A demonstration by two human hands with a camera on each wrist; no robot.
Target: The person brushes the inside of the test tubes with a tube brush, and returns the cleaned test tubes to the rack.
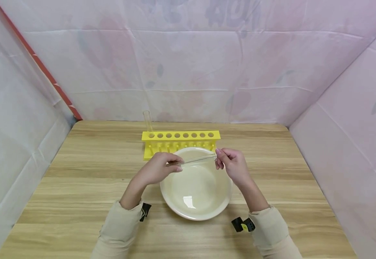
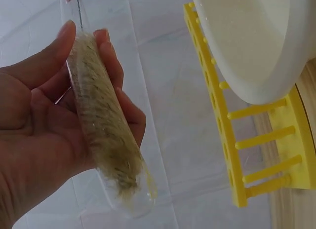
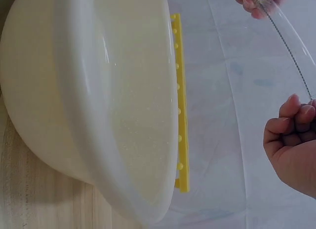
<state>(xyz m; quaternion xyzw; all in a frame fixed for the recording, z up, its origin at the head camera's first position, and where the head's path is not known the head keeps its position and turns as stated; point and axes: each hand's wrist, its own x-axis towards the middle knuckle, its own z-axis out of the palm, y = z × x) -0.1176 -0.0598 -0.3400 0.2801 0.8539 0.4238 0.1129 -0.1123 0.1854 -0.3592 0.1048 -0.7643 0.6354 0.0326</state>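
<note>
My left hand (image 1: 160,167) grips a clear glass test tube (image 1: 197,159) above the cream basin (image 1: 196,217). Inside the tube, in the left wrist view, sits the bristle head of a test tube brush (image 2: 103,110), close to the rounded bottom. The brush's twisted wire (image 3: 291,54) runs up through the tube toward its mouth. There my right hand (image 1: 234,165), fingers curled, pinches the wire's end; the exact grip is partly hidden. The basin appears to hold water, with a bright reflection and small bubbles.
Behind the basin stands a yellow test tube rack (image 1: 181,138) with a row of holes. Another clear test tube (image 1: 147,121) is upright in its leftmost hole. The wooden table (image 1: 87,180) meets fabric-covered walls (image 1: 181,72) at the back and sides.
</note>
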